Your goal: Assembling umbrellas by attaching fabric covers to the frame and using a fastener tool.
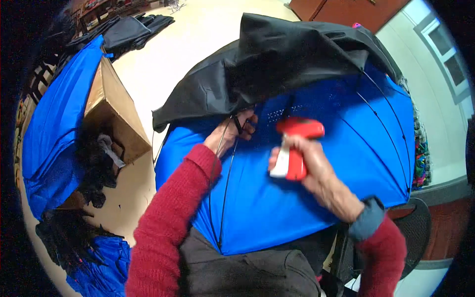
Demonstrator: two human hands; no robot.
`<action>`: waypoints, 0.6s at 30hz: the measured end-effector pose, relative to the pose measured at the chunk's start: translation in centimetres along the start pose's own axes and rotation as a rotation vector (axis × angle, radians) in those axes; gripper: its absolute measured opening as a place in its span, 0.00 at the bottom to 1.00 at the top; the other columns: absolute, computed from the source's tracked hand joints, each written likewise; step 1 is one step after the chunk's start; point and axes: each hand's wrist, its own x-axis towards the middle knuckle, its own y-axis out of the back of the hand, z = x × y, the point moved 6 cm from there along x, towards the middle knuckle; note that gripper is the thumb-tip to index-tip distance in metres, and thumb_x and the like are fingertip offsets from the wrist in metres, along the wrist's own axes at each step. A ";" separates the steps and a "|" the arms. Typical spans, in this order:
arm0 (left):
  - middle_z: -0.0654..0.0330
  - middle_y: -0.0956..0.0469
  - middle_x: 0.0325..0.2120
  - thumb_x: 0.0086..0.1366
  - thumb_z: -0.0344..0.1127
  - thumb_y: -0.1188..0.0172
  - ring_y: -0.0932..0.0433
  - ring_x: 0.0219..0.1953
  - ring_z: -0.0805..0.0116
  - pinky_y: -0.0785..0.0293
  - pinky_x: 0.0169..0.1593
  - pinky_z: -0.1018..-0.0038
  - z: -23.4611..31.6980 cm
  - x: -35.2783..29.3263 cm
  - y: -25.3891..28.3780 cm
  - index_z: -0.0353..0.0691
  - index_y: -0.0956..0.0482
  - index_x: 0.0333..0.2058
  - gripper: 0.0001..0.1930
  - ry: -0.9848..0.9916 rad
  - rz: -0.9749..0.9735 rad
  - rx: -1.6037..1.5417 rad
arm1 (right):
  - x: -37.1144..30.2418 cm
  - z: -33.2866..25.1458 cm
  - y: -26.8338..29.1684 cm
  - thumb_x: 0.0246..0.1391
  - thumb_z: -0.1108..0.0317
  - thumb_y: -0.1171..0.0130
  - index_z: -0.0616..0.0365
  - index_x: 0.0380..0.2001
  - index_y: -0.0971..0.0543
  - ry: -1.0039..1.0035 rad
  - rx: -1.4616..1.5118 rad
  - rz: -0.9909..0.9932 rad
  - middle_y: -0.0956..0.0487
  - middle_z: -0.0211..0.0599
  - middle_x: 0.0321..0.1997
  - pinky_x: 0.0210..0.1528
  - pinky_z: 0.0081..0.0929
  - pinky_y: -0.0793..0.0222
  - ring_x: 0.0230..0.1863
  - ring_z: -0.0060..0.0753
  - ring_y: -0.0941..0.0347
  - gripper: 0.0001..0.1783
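An open umbrella lies across my lap, its bright blue panel (267, 193) facing up and thin dark ribs running along it. Black fabric (292, 59) hangs in folds over its far side. My left hand (236, 129) reaches just under the black fabric's near edge, fingers curled round a small black piece by the ribs, perhaps a strap. To its right, my right hand (316, 161) grips a red and white tagging gun (303, 128) by the handle, a little above the blue panel. Motion blurs the gun, and its tip is hard to make out.
A cardboard box (121, 99) stands at the left, blue fabric (64, 123) draped on its side. More blue fabric (101, 265) and dark pieces lie at lower left. Black fabric (128, 32) rests at far left on the pale table. A mesh chair back (418, 235) is at right.
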 end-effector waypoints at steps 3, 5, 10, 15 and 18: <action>0.66 0.33 0.21 0.60 0.40 0.50 0.33 0.18 0.75 0.36 0.16 0.77 0.3 0.7 0.0 0.46 0.35 0.48 0.17 0.023 -0.011 0.012 | 5.0 -1.4 1.0 0.51 0.65 0.48 0.64 0.37 0.34 0.063 -0.025 0.017 0.26 0.48 0.30 0.31 0.42 0.24 0.28 0.41 0.24 0.14; 0.65 0.33 0.21 0.60 0.39 0.51 0.33 0.17 0.75 0.36 0.15 0.77 0.2 1.3 0.1 0.46 0.35 0.48 0.17 0.054 0.022 0.047 | 7.3 -1.5 1.6 0.52 0.65 0.49 0.64 0.37 0.33 0.132 -0.019 0.026 0.26 0.48 0.30 0.30 0.42 0.24 0.28 0.41 0.24 0.14; 0.64 0.33 0.20 0.61 0.41 0.51 0.35 0.14 0.75 0.37 0.13 0.78 -0.6 2.2 0.4 0.46 0.34 0.42 0.12 -0.036 0.046 0.311 | 9.3 -1.4 1.9 0.52 0.66 0.52 0.65 0.40 0.34 0.239 -0.074 -0.025 0.25 0.48 0.28 0.27 0.41 0.23 0.25 0.42 0.24 0.15; 0.63 0.31 0.18 0.59 0.54 0.47 0.33 0.15 0.75 0.36 0.16 0.77 -1.8 2.5 0.3 0.40 0.30 0.25 0.20 -0.015 0.051 0.380 | 9.5 -2.5 3.0 0.53 0.67 0.53 0.65 0.42 0.35 0.186 -0.386 -0.045 0.26 0.47 0.27 0.26 0.38 0.24 0.23 0.42 0.25 0.15; 0.62 0.32 0.16 0.61 0.55 0.51 0.34 0.13 0.74 0.37 0.14 0.76 -1.5 2.4 0.2 0.39 0.31 0.25 0.22 0.006 0.063 0.385 | 10.1 -4.4 3.2 0.54 0.66 0.53 0.64 0.42 0.35 0.299 -0.453 -0.106 0.26 0.46 0.27 0.25 0.37 0.24 0.23 0.42 0.26 0.15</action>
